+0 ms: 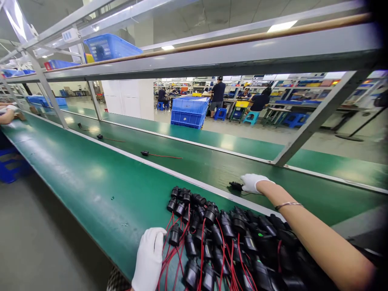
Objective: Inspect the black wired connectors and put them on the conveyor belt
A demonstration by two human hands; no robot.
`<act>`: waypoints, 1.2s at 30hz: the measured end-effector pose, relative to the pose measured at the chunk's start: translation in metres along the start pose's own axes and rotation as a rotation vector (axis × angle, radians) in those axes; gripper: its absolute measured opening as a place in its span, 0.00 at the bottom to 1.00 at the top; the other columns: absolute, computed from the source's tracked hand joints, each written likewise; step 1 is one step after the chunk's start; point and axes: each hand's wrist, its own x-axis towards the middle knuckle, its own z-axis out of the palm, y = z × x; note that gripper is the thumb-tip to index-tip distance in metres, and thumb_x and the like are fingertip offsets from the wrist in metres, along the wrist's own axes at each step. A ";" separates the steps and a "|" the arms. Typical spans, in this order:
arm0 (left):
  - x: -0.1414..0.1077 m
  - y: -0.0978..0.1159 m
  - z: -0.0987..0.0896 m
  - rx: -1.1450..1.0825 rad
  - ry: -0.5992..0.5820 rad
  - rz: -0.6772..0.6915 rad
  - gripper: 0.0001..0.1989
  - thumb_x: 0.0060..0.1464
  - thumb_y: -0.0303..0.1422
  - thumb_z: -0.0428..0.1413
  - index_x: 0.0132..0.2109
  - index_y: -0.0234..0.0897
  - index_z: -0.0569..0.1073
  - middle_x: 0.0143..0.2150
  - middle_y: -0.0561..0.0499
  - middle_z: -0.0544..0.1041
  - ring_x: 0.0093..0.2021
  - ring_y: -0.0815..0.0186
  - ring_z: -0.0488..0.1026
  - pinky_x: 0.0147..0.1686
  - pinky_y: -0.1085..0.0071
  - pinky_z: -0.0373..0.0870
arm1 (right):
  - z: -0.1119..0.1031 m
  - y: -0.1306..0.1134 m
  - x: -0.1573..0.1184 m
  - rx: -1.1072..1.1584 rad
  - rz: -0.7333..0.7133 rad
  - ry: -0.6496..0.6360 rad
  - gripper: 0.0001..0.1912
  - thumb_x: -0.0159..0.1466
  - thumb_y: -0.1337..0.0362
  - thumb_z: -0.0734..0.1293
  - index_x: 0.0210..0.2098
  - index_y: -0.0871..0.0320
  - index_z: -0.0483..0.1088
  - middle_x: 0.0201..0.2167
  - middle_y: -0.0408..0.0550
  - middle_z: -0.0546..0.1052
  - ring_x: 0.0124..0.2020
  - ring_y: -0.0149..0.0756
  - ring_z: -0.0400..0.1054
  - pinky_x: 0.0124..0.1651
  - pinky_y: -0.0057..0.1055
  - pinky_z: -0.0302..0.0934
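My right hand [254,183], in a white glove, reaches over the belt and is closed on a black cylindrical part [235,186] with a thin wire trailing from it. My left hand [148,258], also gloved in white, rests on the near green bench at the left edge of a pile of similar black parts [209,230]. Its fingers are loosely bent beside the red wires [172,256], and no part shows in it. The pile lies partly under my right forearm, with the red wires hanging toward me.
On the green belt [194,165] lie more wired black parts [144,153], spaced out leftward. A metal shelf frame [212,56] crosses overhead, carrying a blue basket [112,47]. Blue crates [189,112] stand beyond. A co-worker's arm [7,116] shows far left; other people work behind.
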 end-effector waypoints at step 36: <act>-0.012 0.094 -0.028 -0.881 -0.356 -0.094 0.21 0.48 0.44 0.64 0.41 0.34 0.69 0.38 0.51 0.72 0.42 0.62 0.68 0.45 0.65 0.63 | 0.012 -0.140 -0.170 0.635 -0.759 0.170 0.32 0.62 0.63 0.67 0.64 0.51 0.58 0.60 0.53 0.68 0.60 0.49 0.63 0.60 0.47 0.63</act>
